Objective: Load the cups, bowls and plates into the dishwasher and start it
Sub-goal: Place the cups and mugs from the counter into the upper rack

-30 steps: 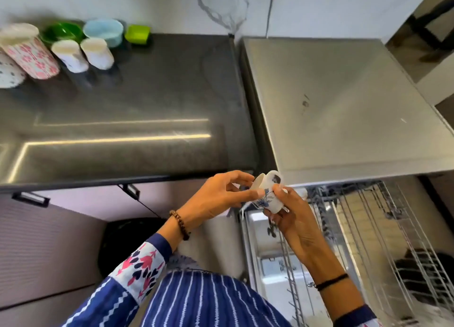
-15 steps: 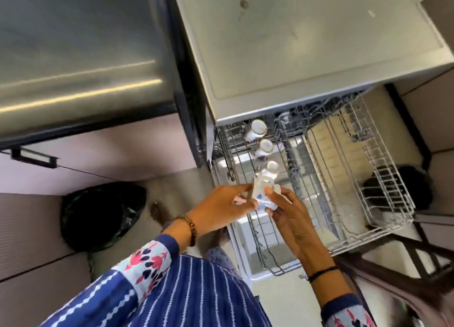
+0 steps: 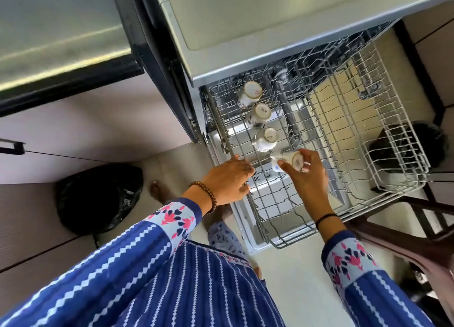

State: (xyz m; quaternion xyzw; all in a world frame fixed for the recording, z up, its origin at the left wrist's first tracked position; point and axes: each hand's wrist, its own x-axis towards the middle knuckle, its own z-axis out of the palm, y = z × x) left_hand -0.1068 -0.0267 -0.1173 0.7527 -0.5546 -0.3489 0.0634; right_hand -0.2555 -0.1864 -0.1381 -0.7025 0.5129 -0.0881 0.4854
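Care: my right hand (image 3: 307, 179) clasps the small white blue-flowered ceramic cup (image 3: 292, 160); I'd seat it mouth-down beside 3 upturned cups (image 3: 261, 113) in the grey wire rack (image 3: 348, 120); left hand (image 3: 228, 179) grip unclear.

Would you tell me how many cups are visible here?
4: far cup, middle cup and near cup upside down in a row on the rack, left side; held cup in the right hand. Others may be hidden.

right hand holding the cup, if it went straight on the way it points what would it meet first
Most likely the nearest racked cup, just beyond the held cup in the right hand, which points along the row in the rack. Depth is unclear, so it might pass above.
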